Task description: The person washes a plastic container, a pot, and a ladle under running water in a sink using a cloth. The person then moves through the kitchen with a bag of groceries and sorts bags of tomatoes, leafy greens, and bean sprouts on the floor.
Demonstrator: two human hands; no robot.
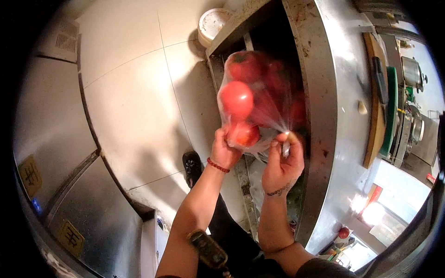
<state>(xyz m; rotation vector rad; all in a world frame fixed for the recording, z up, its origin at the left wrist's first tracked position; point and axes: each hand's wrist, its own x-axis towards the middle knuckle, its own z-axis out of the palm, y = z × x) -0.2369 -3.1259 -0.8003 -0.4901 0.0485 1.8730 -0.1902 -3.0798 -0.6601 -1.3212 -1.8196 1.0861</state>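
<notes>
Pendant (pixel 207 249) — left hand (pixel 225 152), right hand (pixel 283 164) holding clear bag (pixel 271 116) — tomatoes (pixel 237 99) inside.

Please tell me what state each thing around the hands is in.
Plastic bag: filled, neck gathered tight; whether knotted, cannot tell.
Tomatoes: red, inside the bag; those clearly seen look whole.
Left hand: closed on the bag's side, by a tomato.
Right hand: pinching the gathered plastic.
Bead bracelet: worn on the left wrist.
Steel doors: shut.
White tub: apparently lidded.
</notes>
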